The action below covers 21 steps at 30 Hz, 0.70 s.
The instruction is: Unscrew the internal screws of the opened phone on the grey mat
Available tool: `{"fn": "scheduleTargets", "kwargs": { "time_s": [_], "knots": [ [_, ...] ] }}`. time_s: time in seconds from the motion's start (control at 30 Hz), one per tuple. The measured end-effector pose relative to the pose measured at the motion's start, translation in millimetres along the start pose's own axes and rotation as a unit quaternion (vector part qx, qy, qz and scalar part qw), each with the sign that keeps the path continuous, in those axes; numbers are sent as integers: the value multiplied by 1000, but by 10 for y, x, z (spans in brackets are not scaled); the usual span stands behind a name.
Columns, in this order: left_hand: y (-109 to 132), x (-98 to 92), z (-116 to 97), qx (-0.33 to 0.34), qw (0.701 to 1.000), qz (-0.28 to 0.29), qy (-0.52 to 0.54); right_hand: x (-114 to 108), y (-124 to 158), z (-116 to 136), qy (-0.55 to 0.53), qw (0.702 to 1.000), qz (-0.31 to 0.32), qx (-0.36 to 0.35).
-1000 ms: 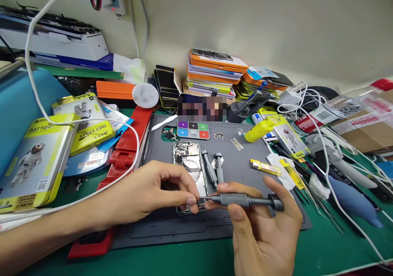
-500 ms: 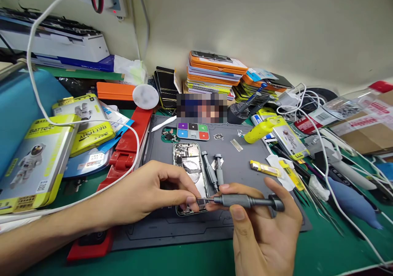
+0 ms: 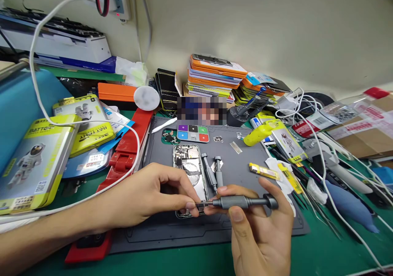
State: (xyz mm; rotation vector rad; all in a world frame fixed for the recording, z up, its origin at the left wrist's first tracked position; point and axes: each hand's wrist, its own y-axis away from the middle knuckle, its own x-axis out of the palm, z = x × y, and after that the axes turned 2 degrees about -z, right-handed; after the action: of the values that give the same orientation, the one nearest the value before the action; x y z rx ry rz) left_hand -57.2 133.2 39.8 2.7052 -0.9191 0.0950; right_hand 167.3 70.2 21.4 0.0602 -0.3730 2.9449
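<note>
Comparing with 1 s ago, we find little changed: our right hand (image 3: 260, 235) stays wrapped around the screwdriver (image 3: 242, 203), held level, and our left hand (image 3: 147, 198) keeps thumb and forefinger pinched at its tip, above the lower end of the opened phone (image 3: 190, 169) on the mat (image 3: 245, 161); tip work continues.

On work mat (image 3: 245, 161): opened phone (image 3: 188, 169), left of centre. Just right of phone: two spare drivers (image 3: 214, 173), side by side. Behind phone: parts tray (image 3: 193, 132). Over phone's near end: left hand (image 3: 147, 198) and right hand (image 3: 260, 235), screwdriver (image 3: 242, 202) held between both. Left of mat: battery boxes (image 3: 33, 161). Behind mat: stacked cases (image 3: 215, 77).
</note>
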Motion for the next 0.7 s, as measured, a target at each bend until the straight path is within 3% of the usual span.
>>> {"fn": "scheduleTargets", "kwargs": {
  "time_s": [0.27, 0.4, 0.7],
  "knots": [
    [2, -10, 2, 3, 1000, 9, -8, -11, 19, -2, 10, 1000, -12, 23],
    [5, -13, 9, 5, 1000, 25, 1, -29, -22, -13, -50, 998, 14, 38],
    [-15, 0, -4, 4, 1000, -9, 3, -15, -81, 30, -108, 990, -6, 87]
  ]
}}
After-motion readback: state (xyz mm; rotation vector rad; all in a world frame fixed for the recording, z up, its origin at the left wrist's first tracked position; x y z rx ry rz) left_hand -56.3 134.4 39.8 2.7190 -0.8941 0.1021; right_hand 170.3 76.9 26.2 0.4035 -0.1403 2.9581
